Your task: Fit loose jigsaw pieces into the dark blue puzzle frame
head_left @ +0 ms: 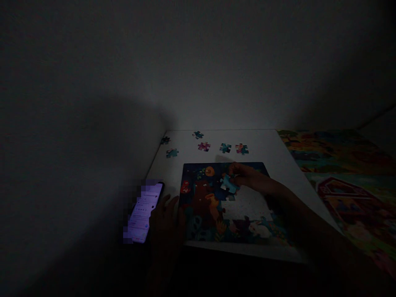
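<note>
A partly filled jigsaw puzzle (201,198) with a dark forest-animal picture lies on the white table (258,142). Its middle right shows a bare pale area. Above that gap my right hand (247,176) pinches a light blue puzzle piece (229,184), which is tilted over the board. The fingertips partly hide the piece. Resting by the puzzle's left edge, my left hand (167,216) has its fingers spread and holds nothing that I can see. Just left of it lies a phone (144,214) with a lit screen. The scene is very dim.
Several loose pieces lie toward the back, among them a pink piece (204,146), a teal piece (225,148) and an orange-and-teal piece (241,149). Colourful picture sheets (349,198) lie to the right. A pale wall (216,82) stands behind the table.
</note>
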Demonstrator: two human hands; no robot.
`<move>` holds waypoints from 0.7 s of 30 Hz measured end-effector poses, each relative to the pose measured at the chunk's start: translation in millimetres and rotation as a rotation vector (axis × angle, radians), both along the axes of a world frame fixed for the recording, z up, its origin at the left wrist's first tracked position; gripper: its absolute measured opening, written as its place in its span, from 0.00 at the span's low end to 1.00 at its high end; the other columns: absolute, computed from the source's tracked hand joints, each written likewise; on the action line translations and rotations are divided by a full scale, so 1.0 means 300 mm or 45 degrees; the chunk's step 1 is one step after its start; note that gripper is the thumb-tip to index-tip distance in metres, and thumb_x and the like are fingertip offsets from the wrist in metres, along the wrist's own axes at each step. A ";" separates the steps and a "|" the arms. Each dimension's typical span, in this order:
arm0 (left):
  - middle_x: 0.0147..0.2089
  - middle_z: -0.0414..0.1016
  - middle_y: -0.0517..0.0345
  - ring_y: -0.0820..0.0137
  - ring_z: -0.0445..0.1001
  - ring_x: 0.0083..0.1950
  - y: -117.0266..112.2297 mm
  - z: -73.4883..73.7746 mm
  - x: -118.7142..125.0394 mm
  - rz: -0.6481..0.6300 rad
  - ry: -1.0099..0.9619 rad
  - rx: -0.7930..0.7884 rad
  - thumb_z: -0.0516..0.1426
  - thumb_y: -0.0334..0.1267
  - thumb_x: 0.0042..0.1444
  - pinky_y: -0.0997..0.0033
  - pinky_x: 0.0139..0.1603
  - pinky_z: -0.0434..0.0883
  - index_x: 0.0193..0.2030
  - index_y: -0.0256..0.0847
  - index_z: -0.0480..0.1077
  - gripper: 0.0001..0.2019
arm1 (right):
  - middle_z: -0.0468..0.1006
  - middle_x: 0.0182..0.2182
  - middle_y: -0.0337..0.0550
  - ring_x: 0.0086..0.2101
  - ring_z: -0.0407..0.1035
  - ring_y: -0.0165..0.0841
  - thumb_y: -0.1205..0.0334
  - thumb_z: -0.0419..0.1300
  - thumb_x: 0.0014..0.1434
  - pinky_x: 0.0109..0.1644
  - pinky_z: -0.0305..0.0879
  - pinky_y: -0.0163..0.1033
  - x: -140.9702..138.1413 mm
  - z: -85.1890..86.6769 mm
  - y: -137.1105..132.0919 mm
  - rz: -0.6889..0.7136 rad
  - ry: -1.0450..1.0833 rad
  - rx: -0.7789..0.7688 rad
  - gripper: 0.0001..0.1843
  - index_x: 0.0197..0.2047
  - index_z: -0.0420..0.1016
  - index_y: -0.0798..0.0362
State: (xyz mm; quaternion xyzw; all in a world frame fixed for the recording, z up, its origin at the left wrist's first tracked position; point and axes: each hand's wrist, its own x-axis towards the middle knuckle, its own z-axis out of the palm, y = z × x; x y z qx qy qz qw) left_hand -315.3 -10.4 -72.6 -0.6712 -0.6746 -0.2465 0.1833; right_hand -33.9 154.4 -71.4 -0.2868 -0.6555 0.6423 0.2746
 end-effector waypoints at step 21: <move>0.65 0.63 0.39 0.47 0.70 0.62 -0.109 0.029 0.000 0.175 -0.112 -0.247 0.53 0.42 0.63 0.54 0.40 0.78 0.61 0.45 0.65 0.20 | 0.68 0.32 0.37 0.30 0.63 0.30 0.56 0.65 0.55 0.34 0.63 0.38 0.007 -0.014 0.009 -0.001 -0.076 0.002 0.14 0.39 0.65 0.51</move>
